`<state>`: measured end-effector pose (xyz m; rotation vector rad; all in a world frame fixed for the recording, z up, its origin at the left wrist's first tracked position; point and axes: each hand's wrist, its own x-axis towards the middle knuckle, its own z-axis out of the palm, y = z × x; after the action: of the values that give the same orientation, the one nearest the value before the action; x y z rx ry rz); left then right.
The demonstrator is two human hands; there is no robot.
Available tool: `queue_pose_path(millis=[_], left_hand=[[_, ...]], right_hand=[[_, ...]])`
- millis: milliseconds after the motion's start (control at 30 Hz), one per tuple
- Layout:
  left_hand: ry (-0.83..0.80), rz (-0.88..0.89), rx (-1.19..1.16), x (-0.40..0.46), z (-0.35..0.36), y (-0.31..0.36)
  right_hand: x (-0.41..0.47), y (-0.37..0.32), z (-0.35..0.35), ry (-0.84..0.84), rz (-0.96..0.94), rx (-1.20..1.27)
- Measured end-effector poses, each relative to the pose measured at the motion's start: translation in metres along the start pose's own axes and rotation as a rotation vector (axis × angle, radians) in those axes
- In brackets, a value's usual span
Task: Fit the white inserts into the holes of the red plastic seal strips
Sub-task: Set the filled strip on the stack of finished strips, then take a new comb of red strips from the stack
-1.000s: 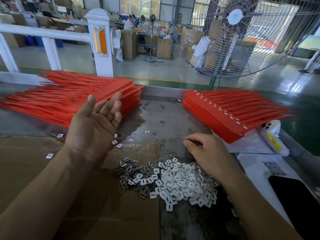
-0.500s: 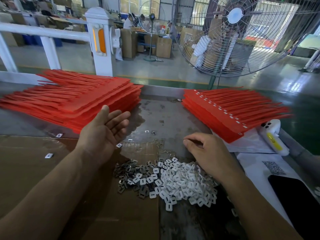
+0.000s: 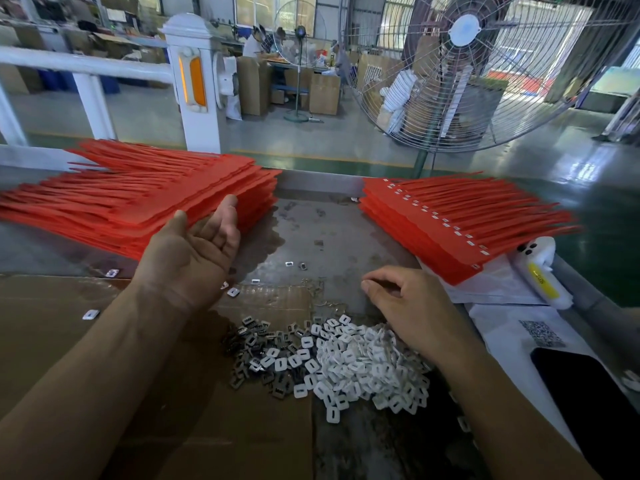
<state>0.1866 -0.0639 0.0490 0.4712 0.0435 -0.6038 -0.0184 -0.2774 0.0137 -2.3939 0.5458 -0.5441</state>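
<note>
Two stacks of red seal strips lie at the back of the table. The left stack (image 3: 138, 202) shows no inserts; the right stack (image 3: 450, 216) has small white inserts along its heads. A heap of loose white inserts (image 3: 360, 362) lies in front of me, with grey metal pieces (image 3: 256, 355) at its left side. My left hand (image 3: 197, 251) is turned palm up, its fingertips touching the near end of the left stack. My right hand (image 3: 408, 306) rests palm down at the heap's far edge with its fingers curled under; what lies beneath them is hidden.
A sheet of cardboard (image 3: 52, 323) covers the table's near left. A few stray inserts (image 3: 232, 291) lie mid-table. At the right are a white device with a yellow label (image 3: 536, 268), a QR-code paper (image 3: 540, 332) and a black phone (image 3: 588, 393). A big floor fan (image 3: 464, 64) stands behind.
My left hand has dropped and moved forward and right until its fingers reach the end of the left stack. My right hand has stayed in place.
</note>
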Motion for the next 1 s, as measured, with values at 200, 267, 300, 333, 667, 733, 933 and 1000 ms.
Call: queue_pose_path(millis=[200, 267, 300, 333, 667, 733, 933, 1000], left_hand=[[0.082, 0.024, 0.091, 0.009, 0.003, -0.001], [0.068, 0.026, 0.116, 0.009, 0.004, 0.001], [0.069, 0.029, 0.110, 0.009, 0.005, 0.002], [0.069, 0.033, 0.098, 0.008, 0.006, 0.003], [-0.329, -0.187, 0.573, -0.071, 0.024, -0.076], [-0.434, -0.233, 0.579, -0.079, 0.025, -0.087], [-0.617, -0.377, 0.648, -0.088, 0.020, -0.105], [-0.646, -0.385, 0.670, -0.088, 0.018, -0.108]], right_hand=[[0.000, -0.002, 0.000, -0.013, 0.005, -0.019], [0.000, -0.003, -0.001, -0.022, 0.016, -0.017], [0.000, -0.003, -0.002, -0.021, 0.021, -0.018], [0.000, -0.004, -0.002, -0.019, 0.024, -0.019], [-0.001, -0.012, -0.003, 0.110, 0.002, 0.169], [0.000, -0.016, -0.002, 0.064, 0.056, 0.409], [0.005, -0.038, 0.003, -0.355, 0.370, 1.085], [0.006, -0.038, 0.002, -0.335, 0.363, 1.121]])
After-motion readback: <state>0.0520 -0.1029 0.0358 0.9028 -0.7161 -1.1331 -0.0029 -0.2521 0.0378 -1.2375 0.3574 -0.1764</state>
